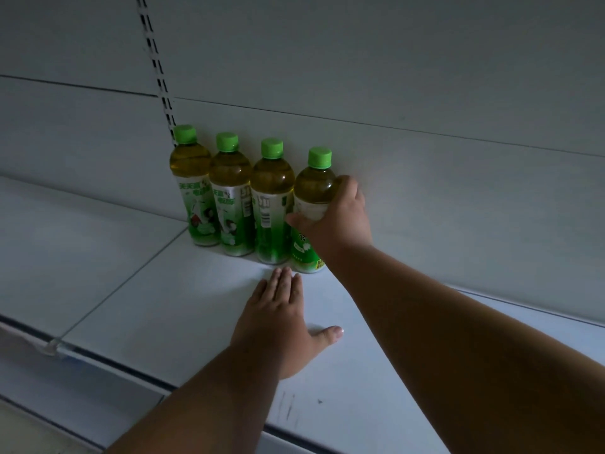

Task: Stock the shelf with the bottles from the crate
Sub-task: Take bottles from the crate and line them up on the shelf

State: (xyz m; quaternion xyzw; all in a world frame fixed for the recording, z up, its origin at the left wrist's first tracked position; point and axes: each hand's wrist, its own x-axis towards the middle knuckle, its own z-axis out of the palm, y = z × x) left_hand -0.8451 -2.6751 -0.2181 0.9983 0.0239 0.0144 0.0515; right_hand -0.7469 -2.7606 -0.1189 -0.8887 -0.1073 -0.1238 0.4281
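Bottle (312, 204) apparently upright on shelf (183, 306), right-hand fingers (343, 185) wrapped round it

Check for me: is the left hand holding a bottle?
No, the left hand lies flat and open on the shelf, holding nothing.

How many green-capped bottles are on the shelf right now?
4, in a row against the back panel: far-left bottle, second bottle, third bottle, and the rightmost bottle, held by the right hand.
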